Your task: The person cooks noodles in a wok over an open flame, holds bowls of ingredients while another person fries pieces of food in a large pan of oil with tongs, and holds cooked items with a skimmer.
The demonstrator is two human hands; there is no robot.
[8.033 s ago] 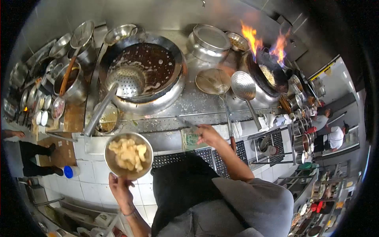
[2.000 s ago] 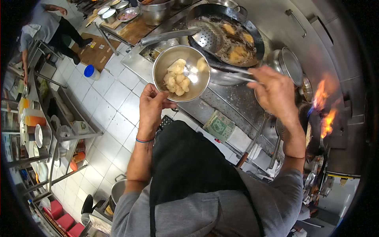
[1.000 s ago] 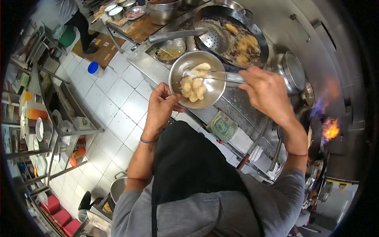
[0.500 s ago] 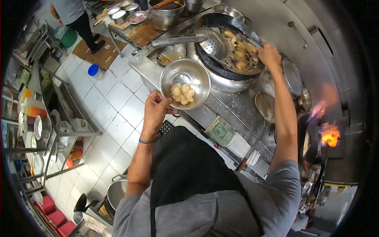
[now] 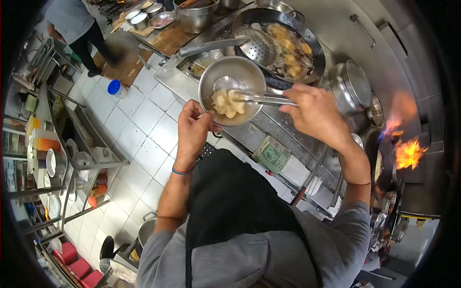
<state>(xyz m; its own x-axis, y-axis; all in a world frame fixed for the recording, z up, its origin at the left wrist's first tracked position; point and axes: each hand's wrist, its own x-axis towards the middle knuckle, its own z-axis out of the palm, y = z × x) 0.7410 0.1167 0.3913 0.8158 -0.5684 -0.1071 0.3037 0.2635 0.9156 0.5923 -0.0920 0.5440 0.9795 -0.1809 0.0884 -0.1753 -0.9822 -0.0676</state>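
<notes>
My left hand [image 5: 194, 126] pinches the near left rim of a steel mixing bowl [image 5: 240, 72], which is tilted a little toward me. Pale battered pieces [image 5: 226, 103] lie in the bottom of that bowl. In my right hand [image 5: 317, 113] is a pair of metal tongs [image 5: 269, 99], its tips down in the bowl at the pieces. Just beyond the bowl stands a wok [image 5: 319, 53] of bubbling oil with golden pieces [image 5: 290, 48] frying in it. A perforated skimmer [image 5: 257, 48] rests across the wok's left side, its handle pointing left.
Flames [image 5: 409, 152] rise from a burner at the right. Lidded steel pots [image 5: 353, 86] stand right of the wok. A folded green cloth [image 5: 271, 153] lies on the counter's front edge. At upper left, a co-worker [image 5: 72, 24] stands near a blue-lidded tub [image 5: 115, 88] on the tiled floor.
My right hand came back from over the wok to the bowl, bringing the tongs down among the battered pieces. The bowl shifted slightly right and up. The co-worker's legs moved.
</notes>
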